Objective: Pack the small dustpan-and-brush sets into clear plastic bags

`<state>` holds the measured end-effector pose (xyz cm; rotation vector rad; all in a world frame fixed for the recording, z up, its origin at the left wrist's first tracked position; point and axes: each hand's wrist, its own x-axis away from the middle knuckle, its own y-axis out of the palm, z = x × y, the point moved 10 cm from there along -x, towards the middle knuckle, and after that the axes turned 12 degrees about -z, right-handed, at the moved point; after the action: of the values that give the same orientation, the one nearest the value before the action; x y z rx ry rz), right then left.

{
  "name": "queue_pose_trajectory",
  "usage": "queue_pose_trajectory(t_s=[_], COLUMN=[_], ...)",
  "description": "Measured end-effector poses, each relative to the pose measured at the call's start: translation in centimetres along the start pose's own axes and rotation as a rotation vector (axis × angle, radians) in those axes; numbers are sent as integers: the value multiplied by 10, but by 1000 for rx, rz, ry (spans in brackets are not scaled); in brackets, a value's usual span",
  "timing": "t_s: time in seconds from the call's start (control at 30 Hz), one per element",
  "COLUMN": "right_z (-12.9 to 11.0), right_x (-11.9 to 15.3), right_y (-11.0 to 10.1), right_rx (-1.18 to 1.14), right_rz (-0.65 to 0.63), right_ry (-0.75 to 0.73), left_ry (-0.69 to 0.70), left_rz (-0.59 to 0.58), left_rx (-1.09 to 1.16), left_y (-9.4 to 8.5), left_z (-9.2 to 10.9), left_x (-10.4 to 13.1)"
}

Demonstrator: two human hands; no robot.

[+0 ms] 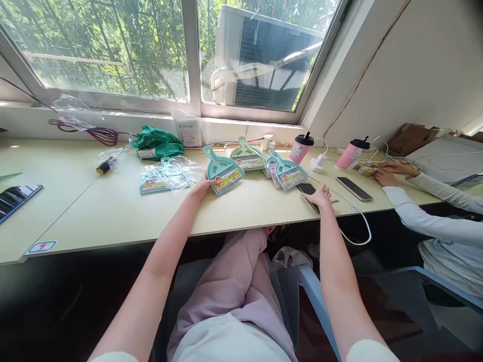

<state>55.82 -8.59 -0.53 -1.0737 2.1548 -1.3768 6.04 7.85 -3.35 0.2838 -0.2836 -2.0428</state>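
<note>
The left hand (204, 185) pinches a green dustpan (223, 170) by its left side, at mid desk (241, 211). The handle points back and left. The right hand (323, 197), farther off, has spread fingers by a phone (307, 189).

The pale tabletop (113, 216) before me bears dustpan sets (290, 173) (the leftmost partly under clear plastic (179, 173)), a crumpled green bag (160, 143), a yellow-and-black tool (105, 165), two lidded pink cups (301, 149), two phones (354, 189) and, far to my left, a glossy dark object (17, 201).
</note>
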Motion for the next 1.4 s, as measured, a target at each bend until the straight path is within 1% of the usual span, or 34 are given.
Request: queue_pose_trajectory(t_s=[0.03, 0.1, 0.13, 0.17, 0.2, 0.27, 0.3, 0.33, 0.4, 0.47, 0.53, 0.63, 0.7, 0.8, 0.9, 1.07, 1.2, 1.27, 1.4], right_z=[-14, -52, -74, -97, -125, -187, -215, -240, -281, -307, -315, -309, -301, -289, -289, -296, -294, -292, -291], right_x=[8, 28, 36, 42, 46, 61, 70, 77, 89, 94, 95, 95, 93, 86, 84, 91, 89, 87, 85], right_y=[-1, 0, 7, 21, 45, 101, 122, 138, 163, 181, 194, 200, 196, 189, 186, 186, 185, 184, 183], right_rx=[-30, -134, -219, -328, -450, -631, -682, -725, -831, -980, -1104, -1170, -1188, -1206, -1199, -1137, -1084, -1092, -1159], right_rz=[56, 169, 180, 117, -48, -478, -616, -708, -830, -898, -918, -919, -907, -844, -841, -895, -857, -833, -816], right_ry=[-56, -181, -229, -273, -315, -392, -418, -440, -485, -487, -444, -421, -434, -423, -455, -516, -483, -458, -455], left_ry=[-1, -3, -1, 5, 16, 45, 59, 70, 86, 96, 89, 58, 61, 79, 93, 111, 76, 53, 12], left_rz=[2, 7, 9, 11, 14, 28, 40, 55, 90, 126, 144, 111, 74, 19, 8, 5, 19, 12, -49], left_rx=[4, 21, 34, 49, 65, 98, 112, 120, 119, 107, 92, 60, 35, 7, -7, -20, -31, -21, -51], left_y=[0, -1, -1, -2, -2, -5, -7, -10, -18, -25, -28, -21, -13, -3, -1, 1, 5, 10, 24], left_z=[0, 0, 0, 1, 4, 9, 11, 13, 17, 18, 18, 15, 14, 12, 12, 19, 21, 21, 22], left_x=[0, -2, -3, -4, -4, -3, -2, -1, 2, 4, 5, 2, -2, -8, -11, -5, -1, 1, 7])
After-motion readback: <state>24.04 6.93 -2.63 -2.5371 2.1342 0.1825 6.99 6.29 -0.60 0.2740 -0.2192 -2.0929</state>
